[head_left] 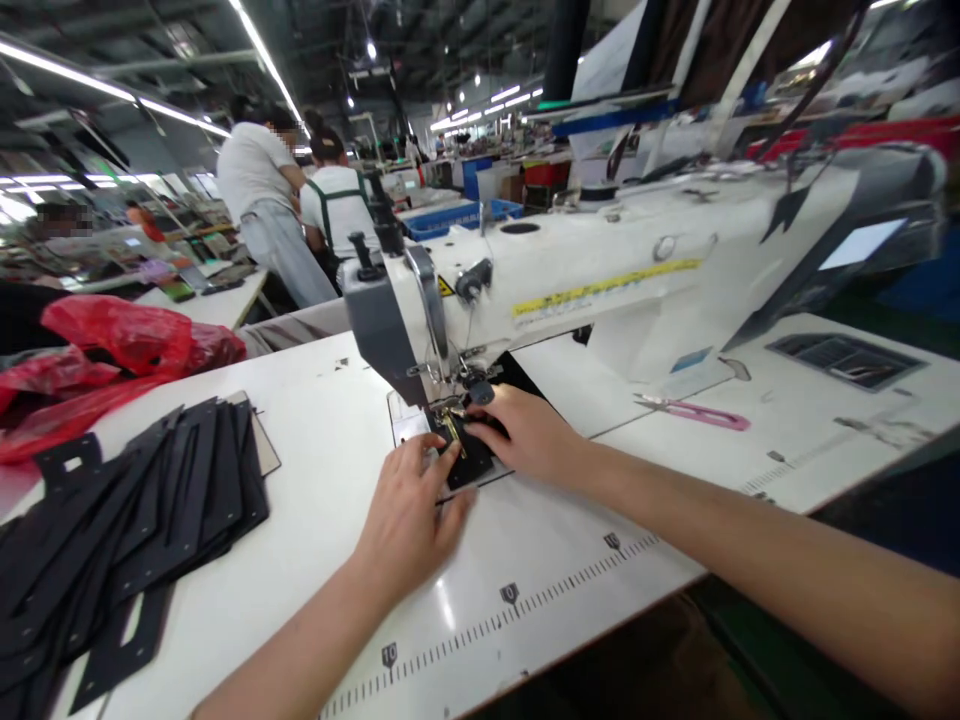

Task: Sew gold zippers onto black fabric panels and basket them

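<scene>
A white sewing machine [600,270] stands on the table, with a flat black piece [471,465] lying under its needle and presser foot. My left hand [409,505] rests at the near left of the needle, fingertips on the black piece by a narrow brass-coloured part [453,432]. Its thumb is held apart from the fingers. From the right, my right hand [532,432] reaches close to the presser foot, with its fingers bent in and the thumb near the index finger. A dark round part hides some of those fingertips, so what they grip is unclear.
Many black strips with small holes [180,500] are heaped at the left, beside a red plastic bag [142,345]. Pink thread snips [705,412] lie on the right. A printed ruler [510,595] runs along the front edge. Two people [262,190] are beyond the table.
</scene>
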`<state>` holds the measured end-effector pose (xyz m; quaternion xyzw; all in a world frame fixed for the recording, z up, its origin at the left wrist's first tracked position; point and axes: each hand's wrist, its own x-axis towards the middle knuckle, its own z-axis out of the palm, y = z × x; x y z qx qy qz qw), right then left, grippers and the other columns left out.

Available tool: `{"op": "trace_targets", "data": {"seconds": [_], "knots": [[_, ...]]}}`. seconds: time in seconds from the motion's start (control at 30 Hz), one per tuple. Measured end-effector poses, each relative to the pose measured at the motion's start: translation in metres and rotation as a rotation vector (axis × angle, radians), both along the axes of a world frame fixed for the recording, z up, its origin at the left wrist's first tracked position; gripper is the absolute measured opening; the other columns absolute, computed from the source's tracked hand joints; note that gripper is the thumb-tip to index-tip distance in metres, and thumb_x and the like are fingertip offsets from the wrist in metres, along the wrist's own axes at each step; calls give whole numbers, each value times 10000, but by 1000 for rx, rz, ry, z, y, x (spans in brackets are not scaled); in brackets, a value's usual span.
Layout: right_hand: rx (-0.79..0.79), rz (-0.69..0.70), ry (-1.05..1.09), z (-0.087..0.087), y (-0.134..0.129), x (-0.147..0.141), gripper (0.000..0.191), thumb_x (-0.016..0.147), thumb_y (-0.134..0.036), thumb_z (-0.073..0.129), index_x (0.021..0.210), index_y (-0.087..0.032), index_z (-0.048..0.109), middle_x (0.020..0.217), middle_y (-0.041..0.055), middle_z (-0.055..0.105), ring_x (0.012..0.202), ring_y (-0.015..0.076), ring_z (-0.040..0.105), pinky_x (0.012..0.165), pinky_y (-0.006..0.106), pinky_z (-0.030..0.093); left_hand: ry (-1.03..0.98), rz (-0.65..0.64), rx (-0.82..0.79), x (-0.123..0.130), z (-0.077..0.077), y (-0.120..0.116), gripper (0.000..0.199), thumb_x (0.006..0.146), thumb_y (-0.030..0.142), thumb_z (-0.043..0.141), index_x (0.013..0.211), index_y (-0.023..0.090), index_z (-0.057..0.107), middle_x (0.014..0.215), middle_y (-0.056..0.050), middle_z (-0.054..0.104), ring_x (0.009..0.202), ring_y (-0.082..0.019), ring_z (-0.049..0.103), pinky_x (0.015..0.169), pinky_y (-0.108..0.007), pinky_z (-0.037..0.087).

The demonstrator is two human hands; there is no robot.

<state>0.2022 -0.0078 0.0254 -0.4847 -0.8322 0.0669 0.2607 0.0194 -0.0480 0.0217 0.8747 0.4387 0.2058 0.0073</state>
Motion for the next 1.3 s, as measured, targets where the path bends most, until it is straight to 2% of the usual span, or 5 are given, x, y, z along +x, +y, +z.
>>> {"op": "trace_targets", "data": {"seconds": [0.13,0.23,0.67,0.83,1.3], "knots": [[149,242,-27,-9,-20,16,339,797,-303,635,1055,-87,594,1079,123,616,987,236,541,864,376,440,-72,-5,13,-6,-5,-2,294,857,228,492,1136,137,505,1123,-125,584,1028,-250,562,879,-431,491],[261,295,-42,-17,-24,16,226,852,-202,546,1033,-81,608,1071,150,623,949,254,558,816,414,472,-73,-65,73,-8,-6,-1,203,907,206,433,1045,138,565,1045,-106,649,987,-227,611,874,-391,516],[494,232,-7,-26,-22,6,317,927,-155,359,934,-94,671,991,130,677,915,225,624,766,357,539,105,-107,384,-4,-12,7,334,955,161,270,1027,132,595,927,-104,660,862,-209,659,706,-328,581],[493,204,28,-25,-21,6,374,956,-196,321,915,-106,682,974,106,687,884,204,635,756,327,542,200,-131,343,-3,-4,11,338,942,154,268,1050,139,587,912,-99,651,811,-212,651,663,-333,582],[518,182,12,-30,-22,3,413,964,-223,310,893,-83,693,974,128,684,901,223,635,742,333,553,212,-134,417,-1,-6,10,342,925,101,259,1018,122,588,918,-82,655,898,-217,639,809,-384,555]]}}
